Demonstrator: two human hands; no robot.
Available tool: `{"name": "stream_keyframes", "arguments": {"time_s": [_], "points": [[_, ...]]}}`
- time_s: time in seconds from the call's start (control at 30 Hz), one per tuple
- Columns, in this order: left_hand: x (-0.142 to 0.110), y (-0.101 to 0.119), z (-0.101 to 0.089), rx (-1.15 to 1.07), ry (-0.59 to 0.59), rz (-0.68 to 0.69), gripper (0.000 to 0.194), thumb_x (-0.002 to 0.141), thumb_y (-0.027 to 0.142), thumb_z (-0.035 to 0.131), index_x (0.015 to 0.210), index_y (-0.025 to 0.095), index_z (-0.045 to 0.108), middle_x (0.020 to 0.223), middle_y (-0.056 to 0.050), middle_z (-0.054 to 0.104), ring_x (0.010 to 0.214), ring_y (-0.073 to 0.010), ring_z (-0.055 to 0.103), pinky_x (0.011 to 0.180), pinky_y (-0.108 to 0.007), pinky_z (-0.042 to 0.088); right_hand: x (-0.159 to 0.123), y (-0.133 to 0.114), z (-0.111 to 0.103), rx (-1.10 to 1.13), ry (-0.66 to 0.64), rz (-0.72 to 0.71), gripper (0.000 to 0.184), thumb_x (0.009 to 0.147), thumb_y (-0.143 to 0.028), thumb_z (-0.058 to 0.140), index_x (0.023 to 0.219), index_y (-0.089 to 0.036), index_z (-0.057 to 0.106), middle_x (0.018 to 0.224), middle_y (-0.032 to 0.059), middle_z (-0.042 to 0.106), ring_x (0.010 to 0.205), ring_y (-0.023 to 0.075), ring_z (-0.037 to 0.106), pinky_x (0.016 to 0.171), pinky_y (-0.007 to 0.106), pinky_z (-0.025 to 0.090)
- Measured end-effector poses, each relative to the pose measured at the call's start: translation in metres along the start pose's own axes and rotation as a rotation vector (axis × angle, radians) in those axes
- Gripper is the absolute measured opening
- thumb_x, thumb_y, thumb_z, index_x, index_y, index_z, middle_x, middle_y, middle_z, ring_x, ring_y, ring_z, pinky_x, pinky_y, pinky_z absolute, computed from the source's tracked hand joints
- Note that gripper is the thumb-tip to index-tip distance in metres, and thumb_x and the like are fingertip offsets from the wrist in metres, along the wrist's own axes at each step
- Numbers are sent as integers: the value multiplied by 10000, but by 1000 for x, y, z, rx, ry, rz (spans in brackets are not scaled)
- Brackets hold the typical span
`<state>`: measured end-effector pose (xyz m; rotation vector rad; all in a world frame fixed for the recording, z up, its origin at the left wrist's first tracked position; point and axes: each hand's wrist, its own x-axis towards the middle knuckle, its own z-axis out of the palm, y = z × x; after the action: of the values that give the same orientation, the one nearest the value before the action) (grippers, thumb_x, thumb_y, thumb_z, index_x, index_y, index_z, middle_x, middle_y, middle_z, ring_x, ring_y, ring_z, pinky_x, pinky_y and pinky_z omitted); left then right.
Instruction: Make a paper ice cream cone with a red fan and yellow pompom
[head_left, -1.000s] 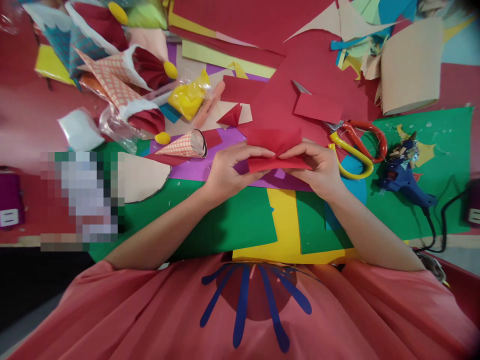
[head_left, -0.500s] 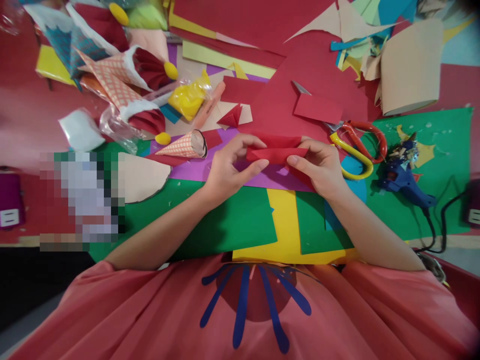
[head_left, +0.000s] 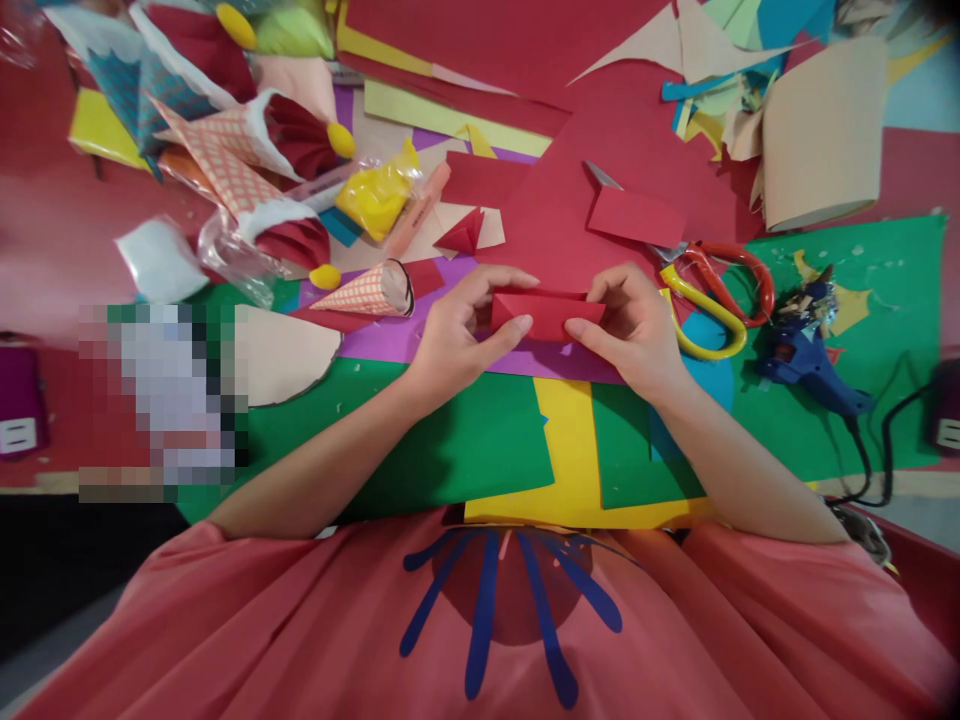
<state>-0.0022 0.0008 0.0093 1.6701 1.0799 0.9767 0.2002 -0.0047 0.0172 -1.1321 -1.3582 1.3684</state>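
In the head view, the writing gives you little to read: small dark print runs along the peach-coloured strip (head_left: 418, 212), too blurred to make out; the purple object (head_left: 21, 400) at the left edge carries a white patch whose marks you cannot read either; a pixelated block hides whatever lies beside the cream paper piece (head_left: 285, 355).

Your forearms come up from the near side and angle inward; your left hand (head_left: 457, 330) and right hand (head_left: 637, 325) face each other, fingers curled and thumbs pointing inward, the tips well short of meeting.

Both hands grasp the folded red paper (head_left: 550, 316) by its two ends; your left thumb presses its near face toward the left end, your right thumb presses toward the right end, and your other fingers curl around behind the upper edge; the middle stretch shows bare between the thumbs, above the purple sheet (head_left: 382, 340).

The checked paper cone (head_left: 367, 290) lies near your left hand; the scissors (head_left: 766, 290) lie just beside your right, with the blue glue gun (head_left: 814, 370) farther right, on green sheeting (head_left: 900, 340).
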Motion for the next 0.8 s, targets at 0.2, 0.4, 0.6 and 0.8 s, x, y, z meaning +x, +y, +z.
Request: {"name": "stream_keyframes", "arguments": {"time_s": [0.2, 0.4, 0.6, 0.8], "points": [[0, 4, 2, -27, 4, 6, 247, 869, 283, 655, 1075, 156, 606, 1038, -57, 705, 873, -114, 698, 717, -189, 562, 0, 0, -1, -51, 7, -1, 382, 748, -360, 796, 1021, -260, 548, 908, -12, 653, 756, 131, 643, 648, 277, 549], [0, 5, 2, -58, 12, -44, 242, 844, 254, 674, 1061, 165, 612, 959, -33, 712, 751, -73, 671, 618, -145, 519, 0, 2, -4, -123, -2, -50, 264, 787, -357, 755, 979, -225, 631, 1005, 24, 698, 995, 183, 663, 841, 324, 555], [1, 7, 2, -48, 10, -73, 225, 828, 226, 670, 1041, 168, 627, 906, -17, 699, 639, -43, 609, 544, -130, 466, -1, 2, -4, -104, -5, -36, 251, 795, -396, 747, 957, -221, 667, 940, 14, 715, 869, 152, 672, 657, 253, 530], [2, 10, 2, -23, 22, -48, 182, 819, 180, 666, 999, 168, 637, 846, -6, 684, 593, -42, 580, 501, -140, 422, -1, 2, -4, -114, -15, -20, 296, 797, -459, 734, 961, -221, 669, 969, 18, 725, 874, 157, 682, 678, 266, 544]]}}
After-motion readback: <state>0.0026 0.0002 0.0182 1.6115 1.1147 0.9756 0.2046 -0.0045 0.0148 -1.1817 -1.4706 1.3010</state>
